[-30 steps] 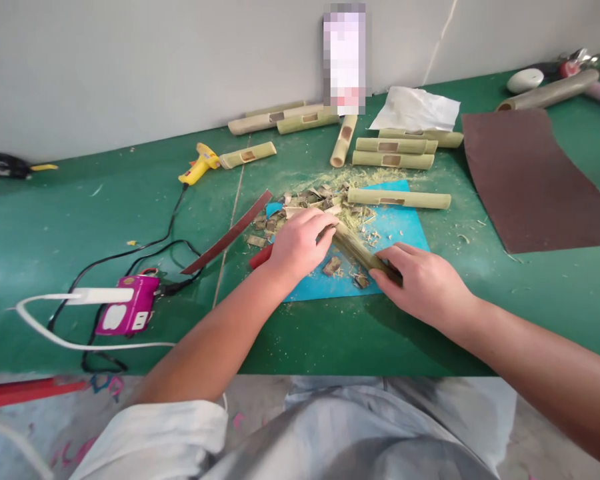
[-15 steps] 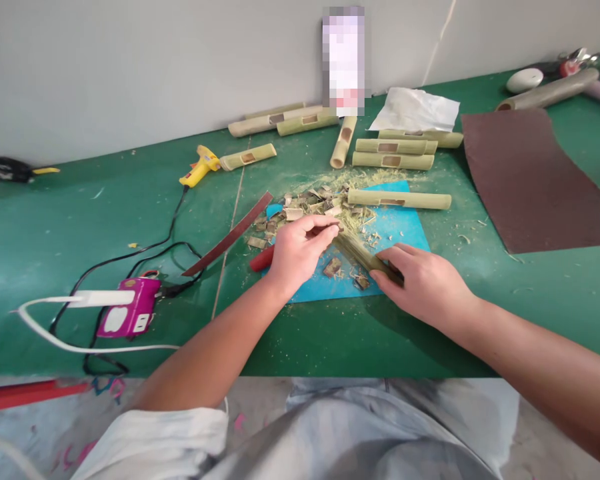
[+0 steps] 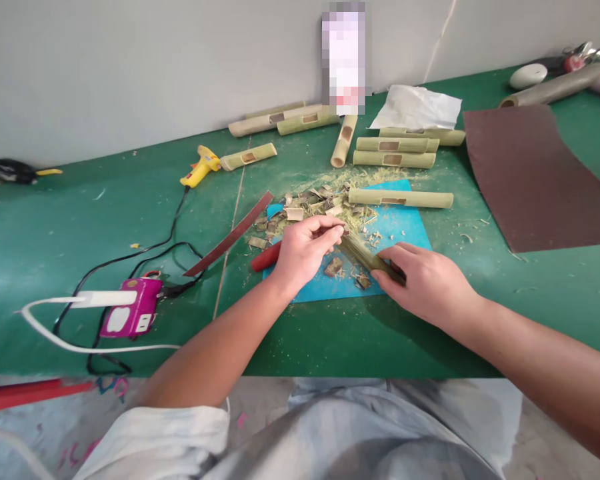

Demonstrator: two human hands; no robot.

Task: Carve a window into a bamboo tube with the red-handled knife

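My right hand (image 3: 433,277) is wrapped round the near end of a greenish bamboo tube (image 3: 364,252), which lies slanted over a blue sheet (image 3: 313,288). At the tube's far end, my left hand (image 3: 305,248) is closed in a pinch on a small brown piece of sandpaper (image 3: 345,229), mostly hidden by the fingers. Bamboo chips (image 3: 295,214) and pale shavings lie heaped just beyond the left hand. Behind the held tube rests another bamboo tube (image 3: 425,199) with a cut opening. A red cylindrical thing (image 3: 266,257) is partly covered by my left hand.
Several notched bamboo tubes (image 3: 417,159) lie at the back, some under white paper (image 3: 415,108). To the right is a brown sandpaper sheet (image 3: 535,180). On the left are a sandpaper strip (image 3: 230,233), a yellow glue gun (image 3: 200,167) and a purple power adapter (image 3: 137,307) with cords.
My left hand has shifted slightly right, with the sandpaper still in its pinch at the tube's far end. My right hand keeps its hold on the tube. The view has moved very slightly.
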